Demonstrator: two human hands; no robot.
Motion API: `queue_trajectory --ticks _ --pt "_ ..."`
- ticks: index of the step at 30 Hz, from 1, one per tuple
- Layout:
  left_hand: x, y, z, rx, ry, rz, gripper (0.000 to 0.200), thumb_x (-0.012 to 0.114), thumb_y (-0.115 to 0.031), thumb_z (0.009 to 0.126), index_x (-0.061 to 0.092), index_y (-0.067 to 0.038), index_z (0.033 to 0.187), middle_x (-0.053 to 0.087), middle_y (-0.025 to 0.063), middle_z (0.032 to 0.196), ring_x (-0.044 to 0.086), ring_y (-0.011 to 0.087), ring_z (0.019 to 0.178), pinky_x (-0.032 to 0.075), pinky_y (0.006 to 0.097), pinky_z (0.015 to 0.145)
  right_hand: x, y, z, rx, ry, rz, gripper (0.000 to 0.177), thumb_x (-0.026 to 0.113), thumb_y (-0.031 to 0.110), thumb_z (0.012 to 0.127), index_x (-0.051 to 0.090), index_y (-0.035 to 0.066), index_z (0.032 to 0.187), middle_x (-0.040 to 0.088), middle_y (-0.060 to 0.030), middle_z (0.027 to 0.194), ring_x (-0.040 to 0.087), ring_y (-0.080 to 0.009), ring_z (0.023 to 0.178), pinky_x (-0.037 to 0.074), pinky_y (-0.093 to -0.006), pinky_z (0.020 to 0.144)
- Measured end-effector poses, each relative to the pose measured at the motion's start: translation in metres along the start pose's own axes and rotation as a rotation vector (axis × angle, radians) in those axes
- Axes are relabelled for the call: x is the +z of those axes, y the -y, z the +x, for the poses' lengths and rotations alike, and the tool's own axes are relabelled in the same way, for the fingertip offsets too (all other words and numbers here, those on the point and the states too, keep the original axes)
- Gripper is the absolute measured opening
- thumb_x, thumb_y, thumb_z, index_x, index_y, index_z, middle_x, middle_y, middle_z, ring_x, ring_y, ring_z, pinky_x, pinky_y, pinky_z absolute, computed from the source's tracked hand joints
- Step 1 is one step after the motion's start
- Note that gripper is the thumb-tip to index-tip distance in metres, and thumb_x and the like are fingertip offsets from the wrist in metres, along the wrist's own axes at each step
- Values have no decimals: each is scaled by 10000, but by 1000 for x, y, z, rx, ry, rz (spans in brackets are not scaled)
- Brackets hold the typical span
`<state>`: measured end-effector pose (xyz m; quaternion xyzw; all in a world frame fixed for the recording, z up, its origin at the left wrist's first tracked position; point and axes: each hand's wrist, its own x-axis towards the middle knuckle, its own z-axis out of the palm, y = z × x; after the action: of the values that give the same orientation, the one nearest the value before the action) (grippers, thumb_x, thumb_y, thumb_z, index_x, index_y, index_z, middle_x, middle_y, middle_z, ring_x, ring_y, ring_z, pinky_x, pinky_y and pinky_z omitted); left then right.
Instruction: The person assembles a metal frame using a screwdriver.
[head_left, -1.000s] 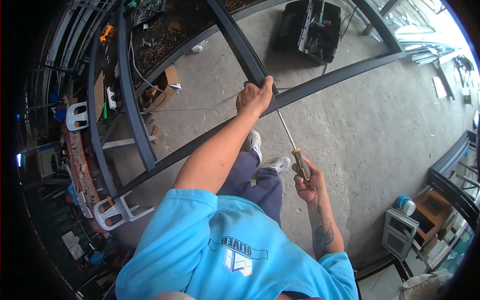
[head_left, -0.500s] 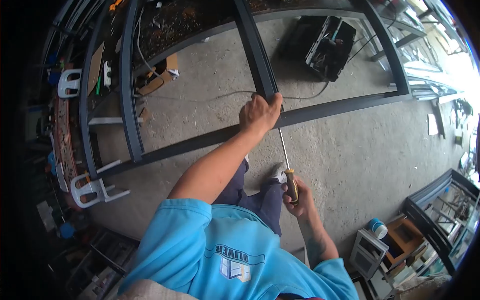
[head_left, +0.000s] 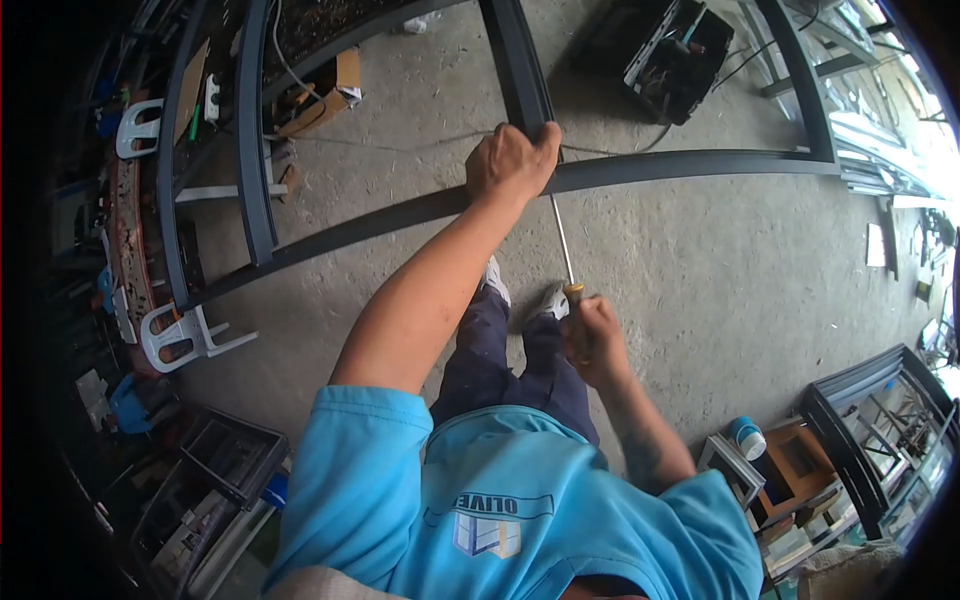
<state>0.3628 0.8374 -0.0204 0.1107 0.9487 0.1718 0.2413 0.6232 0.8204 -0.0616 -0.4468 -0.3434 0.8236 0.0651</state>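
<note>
Right hand [head_left: 598,338] has rolled over from palm-up; now fisted round the screwdriver [head_left: 573,290], centre of frame, tip hidden at the dark metal frame [head_left: 690,168]. Left hand [head_left: 510,163] still clutches the bar junction. Probably mid-turn.

L hand [head_left: 512,165] grips dark frame [head_left: 690,173] where 2 bars [head_left: 517,70] meet; R hand [head_left: 597,340] holds screwdriver [head_left: 574,291] w/ rod [head_left: 562,240] pointing at frame. Blk box [head_left: 690,65] on floor [head_left: 740,260] beyond.
</note>
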Motion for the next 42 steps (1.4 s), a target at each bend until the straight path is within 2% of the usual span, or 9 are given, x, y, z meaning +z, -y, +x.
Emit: queue_trajectory --ticks 7,13,17,21,23,33,35,39,42 --pt "6 8 8 -7 3 -33 730 456 -642 787 673 48 887 651 272 944 641 391 913 508 459 779 -17 -5 3 43 137 122 175 646 117 859 564 66 1004 609 -77 739 534 -142 476 414 -258 399" --pt "10 5 15 6 26 38 875 399 -695 749 634 79 1083 599 297 1138 578 391 1101 446 439 932 8 -19 -2 -725 -421 -782 217 645 100 868 601 57 1075 632 -81 772 598 -130 596 447 -223 515" --pt "3 -4 4 20 32 79 806 398 -641 758 644 65 1059 618 281 1108 590 384 1080 407 442 954 -13 -13 8 672 281 917 305 447 381 964 529 134 1123 585 -82 751 490 -138 474 350 -238 328" --pt "12 -4 10 23 -31 126 832 393 -663 761 654 75 1042 614 287 1114 586 400 1077 437 442 929 -37 -14 16 518 404 785 317 479 378 947 530 119 1122 611 -106 780 545 -155 497 374 -232 358" --pt "16 -5 14 22 -46 135 855 405 -673 761 652 101 1027 616 294 1102 581 406 1074 440 420 924 -19 -7 -1 -259 -87 -205 264 624 231 893 582 29 1058 654 -115 771 602 -184 534 450 -260 472" --pt "27 8 31 91 -39 31 809 434 -610 751 650 139 967 620 322 1022 585 393 989 421 420 890 -5 -11 10 726 191 843 244 524 376 938 509 133 941 612 -73 680 480 -124 392 261 -194 270" --pt "25 1 27 63 -41 45 809 435 -609 751 650 140 968 618 325 1027 583 396 997 419 420 896 -10 -15 9 635 254 914 276 587 373 912 508 113 959 613 -77 700 514 -125 433 332 -204 328" --pt "22 -5 15 58 -105 139 805 435 -601 749 650 142 967 605 337 1069 572 407 1060 415 416 927 -1 -20 0 -548 -371 -503 318 695 263 854 594 11 1020 667 -114 798 626 -171 619 490 -306 561" --pt "18 -8 11 63 -88 164 800 410 -590 748 650 144 953 616 333 1038 590 414 1038 428 421 914 3 -19 5 -634 -444 -752 293 675 243 868 586 -5 996 665 -115 797 630 -180 646 494 -325 590"
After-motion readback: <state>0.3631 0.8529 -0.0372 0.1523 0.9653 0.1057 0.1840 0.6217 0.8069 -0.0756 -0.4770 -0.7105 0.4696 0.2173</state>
